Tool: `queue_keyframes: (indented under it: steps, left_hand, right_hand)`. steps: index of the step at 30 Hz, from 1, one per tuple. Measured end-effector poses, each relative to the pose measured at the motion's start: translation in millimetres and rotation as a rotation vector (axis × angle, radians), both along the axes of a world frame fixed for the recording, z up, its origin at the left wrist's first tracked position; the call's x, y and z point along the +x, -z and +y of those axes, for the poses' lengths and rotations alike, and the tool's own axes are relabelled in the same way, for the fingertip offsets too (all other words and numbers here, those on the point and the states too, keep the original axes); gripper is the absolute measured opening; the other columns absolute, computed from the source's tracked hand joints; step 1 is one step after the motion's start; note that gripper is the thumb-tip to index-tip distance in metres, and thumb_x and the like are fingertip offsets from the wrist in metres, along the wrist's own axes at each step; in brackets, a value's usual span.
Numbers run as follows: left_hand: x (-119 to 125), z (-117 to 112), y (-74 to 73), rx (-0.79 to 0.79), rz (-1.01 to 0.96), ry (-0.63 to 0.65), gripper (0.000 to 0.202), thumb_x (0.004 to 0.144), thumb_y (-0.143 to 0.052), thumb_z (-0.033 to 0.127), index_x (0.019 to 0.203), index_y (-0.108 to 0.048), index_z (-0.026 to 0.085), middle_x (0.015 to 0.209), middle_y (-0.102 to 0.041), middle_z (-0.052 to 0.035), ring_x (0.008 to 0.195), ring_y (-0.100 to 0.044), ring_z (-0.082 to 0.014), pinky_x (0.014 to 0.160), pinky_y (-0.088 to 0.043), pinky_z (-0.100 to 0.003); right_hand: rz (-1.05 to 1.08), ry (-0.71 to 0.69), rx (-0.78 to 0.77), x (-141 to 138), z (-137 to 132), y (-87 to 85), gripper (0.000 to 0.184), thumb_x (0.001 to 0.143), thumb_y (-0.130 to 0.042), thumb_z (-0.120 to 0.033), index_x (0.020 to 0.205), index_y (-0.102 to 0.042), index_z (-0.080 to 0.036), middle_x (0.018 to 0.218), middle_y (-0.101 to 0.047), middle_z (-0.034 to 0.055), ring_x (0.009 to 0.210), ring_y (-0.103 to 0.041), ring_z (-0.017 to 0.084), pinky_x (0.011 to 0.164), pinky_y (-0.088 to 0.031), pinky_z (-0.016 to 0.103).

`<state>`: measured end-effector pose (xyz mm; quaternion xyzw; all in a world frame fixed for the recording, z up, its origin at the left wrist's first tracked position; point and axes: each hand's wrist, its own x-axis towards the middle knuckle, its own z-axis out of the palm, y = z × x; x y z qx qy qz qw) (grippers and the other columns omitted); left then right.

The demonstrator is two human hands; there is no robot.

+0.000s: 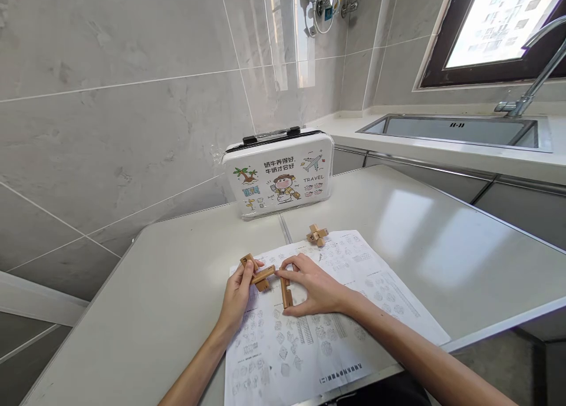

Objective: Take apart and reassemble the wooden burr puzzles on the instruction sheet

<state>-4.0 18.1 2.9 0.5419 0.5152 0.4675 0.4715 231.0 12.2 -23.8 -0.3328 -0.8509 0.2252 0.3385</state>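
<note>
Gray table (177, 288) holds a paper sheet (354, 312), where the left hand (239, 293) pinches two joined wooden blocks (260, 275) and the right hand (313, 291) grips a wooden stick (286, 293) beside them, and a wobbly push could make the blocks slip apart.

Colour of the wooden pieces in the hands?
The wooden pieces are plain light brown, unpainted. The head view, the only one, shows it.

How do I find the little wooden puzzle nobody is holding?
Find the white table with the printed sheet. At the sheet's far edge, before the cartoon case, sits a wooden cross puzzle. It lies alone; the other sticks are being held.
</note>
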Motion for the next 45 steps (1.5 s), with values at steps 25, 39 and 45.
queue_keyframes:
  steps: [25,39,45]
  left_hand:
    - [4.8,-6.2,-10.5,0.007,0.017,0.133,0.039,0.094,-0.066,0.058,0.095,-0.072,0.019,0.083,-0.063,-0.0027,0.070,-0.053,-0.0149,0.068,-0.045,-0.026]
    - [6.1,-10.0,-5.1,0.012,0.186,0.253,0.033,0.095,-0.065,0.054,0.097,-0.064,0.021,0.081,-0.064,-0.0005,0.069,-0.058,-0.0156,0.068,-0.046,-0.027]
    - [8.7,-12.6,-7.4,0.023,0.211,0.272,0.031,0.096,-0.064,0.052,0.097,-0.064,0.021,0.084,-0.067,-0.0008,0.070,-0.061,-0.0155,0.068,-0.046,-0.027]
  right_hand:
    - [-0.045,-0.001,-0.004,-2.1,-4.9,-6.7,0.061,0.074,-0.089,-0.045,0.128,-0.068,-0.026,0.130,-0.058,0.0121,0.120,-0.051,0.034,0.103,-0.050,0.051]
    - [0.116,0.032,-0.019,-0.7,-2.1,-6.9,0.121,0.072,-0.093,-0.045,0.166,-0.019,-0.031,0.160,-0.041,0.0165,0.148,-0.040,0.037,0.119,-0.039,0.057]
    - [0.155,0.013,0.007,-2.1,-3.1,-5.6,0.098,0.074,-0.089,-0.037,0.156,-0.036,-0.027,0.146,-0.055,0.0144,0.135,-0.053,0.034,0.112,-0.046,0.052]
